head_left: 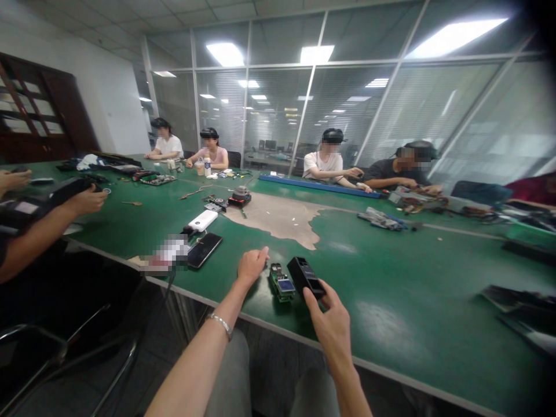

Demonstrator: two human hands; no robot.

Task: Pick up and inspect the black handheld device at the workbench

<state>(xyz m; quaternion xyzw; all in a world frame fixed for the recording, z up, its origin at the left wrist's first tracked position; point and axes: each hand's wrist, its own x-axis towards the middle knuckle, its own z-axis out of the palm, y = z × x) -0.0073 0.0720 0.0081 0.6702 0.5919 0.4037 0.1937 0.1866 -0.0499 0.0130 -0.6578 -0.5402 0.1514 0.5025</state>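
Note:
My right hand (332,315) grips the lower end of a black plastic housing (306,276) with rectangular openings in its face, tilted above the table. Just left of the housing is a green circuit board (281,284) with a small bluish display, near the table's front edge. My left hand (252,266) is closed beside the board, apart from it, its fingers curled on the tabletop side. Whatever those fingers hold, if anything, is hidden. A metal bracelet (220,325) circles my left wrist.
On the green table (391,278), a black phone (205,250) and a white power bank (202,220) lie to the left. A red-and-black device (240,198) stands farther back. Co-workers sit opposite, and another person's hand (87,200) is at the left. Dark parts (521,307) lie right.

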